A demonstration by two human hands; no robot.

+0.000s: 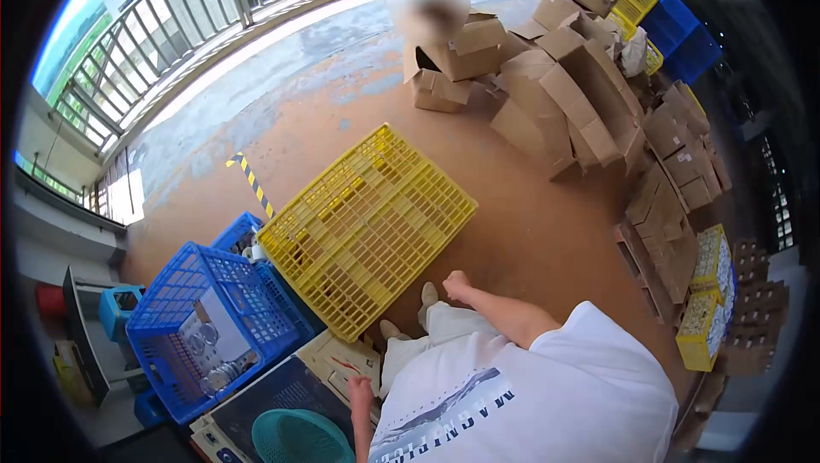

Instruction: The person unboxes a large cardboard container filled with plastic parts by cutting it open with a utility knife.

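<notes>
My right hand (457,286) is curled into a fist, low in front of my body, with nothing showing in it. It is nearest to the big yellow plastic crate (367,232), whose slatted grid faces up, and overlaps no part of it. My left hand (361,389) is closed beside the worktop at my left; its palm side is hidden. A thin red item (346,366) lies just past its fingers on a cream-coloured box (329,359). Close by is a round teal plastic basket (301,439).
A blue crate (192,326) with clear round parts stands left of the yellow one. Flattened and opened cardboard boxes (564,104) pile up ahead right. A person (430,2) with a blurred head is behind a carton (440,87). Yellow crates (702,331) stand right; a railing (171,36) runs behind.
</notes>
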